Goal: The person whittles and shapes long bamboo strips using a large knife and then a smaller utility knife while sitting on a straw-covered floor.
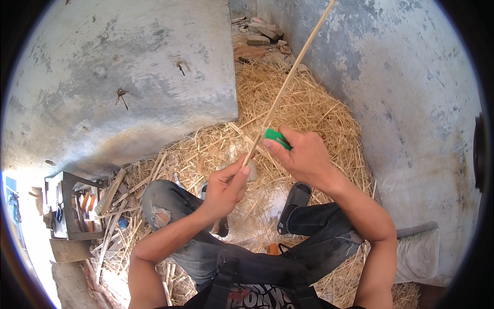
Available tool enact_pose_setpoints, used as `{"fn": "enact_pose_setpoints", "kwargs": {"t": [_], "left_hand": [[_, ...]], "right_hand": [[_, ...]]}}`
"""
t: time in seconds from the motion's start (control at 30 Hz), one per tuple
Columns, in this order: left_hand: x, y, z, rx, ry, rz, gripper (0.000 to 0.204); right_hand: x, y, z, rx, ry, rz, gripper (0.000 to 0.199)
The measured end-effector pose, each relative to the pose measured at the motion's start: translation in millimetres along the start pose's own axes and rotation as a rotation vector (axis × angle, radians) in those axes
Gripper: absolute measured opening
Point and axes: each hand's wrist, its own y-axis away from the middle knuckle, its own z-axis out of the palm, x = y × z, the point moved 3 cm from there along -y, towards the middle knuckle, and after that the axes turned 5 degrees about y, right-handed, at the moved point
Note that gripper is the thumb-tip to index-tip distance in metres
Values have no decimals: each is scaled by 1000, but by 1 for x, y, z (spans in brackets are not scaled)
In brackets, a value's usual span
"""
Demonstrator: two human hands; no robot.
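Bamboo-pale, the long thin stick (288,77) is pinched at its near end by the left hand (226,188); the right hand (303,154) is closed on a green tool (277,137) against it. Steady strokes along the shaft would likely suit. Straw shavings (303,108) crowd the floor between concrete walls (406,92).

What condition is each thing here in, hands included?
Long thin bamboo stick: held slanting, lower end pinched.
Left hand: closed on the stick's lower end.
Right hand: gripping a small green tool against the stick.
Pale straw-like shavings: heaped loose on the ground.
Dark sandal: worn on foot.
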Motion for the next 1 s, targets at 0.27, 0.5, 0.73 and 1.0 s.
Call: {"fn": "enact_pose_setpoints", "kwargs": {"t": [0.27,0.5,0.73,1.0], "left_hand": [[6,17,4,-88,-147,-27,44],[-4,39,-15,-284,-226,-81,42],[-10,37,-27,-160,-83,19,43],[-3,21,-15,-25,58,84,45]], "right_hand": [[48,-37,-64,232,-21,405,58],[230,-33,-235,811,-115,854,51],[77,1,-154,536,-758,425,45],[-24,23,-26,-165,-195,186,38]]}}
